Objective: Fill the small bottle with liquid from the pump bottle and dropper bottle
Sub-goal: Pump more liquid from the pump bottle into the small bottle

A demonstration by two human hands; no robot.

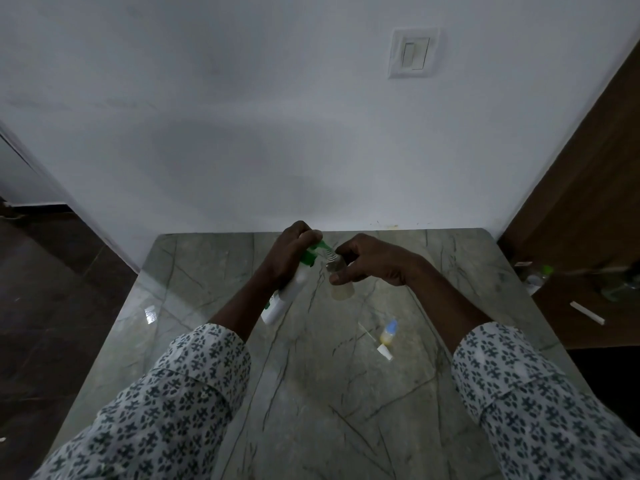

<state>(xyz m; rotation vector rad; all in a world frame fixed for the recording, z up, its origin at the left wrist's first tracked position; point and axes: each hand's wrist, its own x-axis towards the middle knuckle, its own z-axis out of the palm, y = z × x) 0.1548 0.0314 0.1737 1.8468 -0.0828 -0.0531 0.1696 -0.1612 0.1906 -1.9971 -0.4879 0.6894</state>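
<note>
small bottle [341, 289]: held up above the tabletop [311, 403], between the two hands, roughly upright. its threaded neck is bare, and pale cloudy liquid sits in its lower part.
right hand [370, 261]: closed round the small bottle's upper body, thumb in front and fingers behind.
left hand [291, 251]: wrapped round the top of the pump bottle [287, 296], with a finger seemingly over the green pump head [313, 252]. whether it is pressing down, i cannot tell.
pump bottle: white and tilted, base towards the person. its nozzle is at or just beside the small bottle's mouth.
step in hand: by my judgement the pump stage, dosing liquid into the small bottle.
next move: probably calls for keeping the nozzle over the narrow mouth while pressing. after that the pump bottle would need setting down to free a hand for the dropper.
dropper bottle [388, 332]: on the tabletop nearer the person, well apart from the hands. it has a blue tip and yellowish contents, and looks upright.
white cap [385, 352]: lying just beside the dropper bottle.
beyond: a pale wall with a switch [412, 53].
</note>
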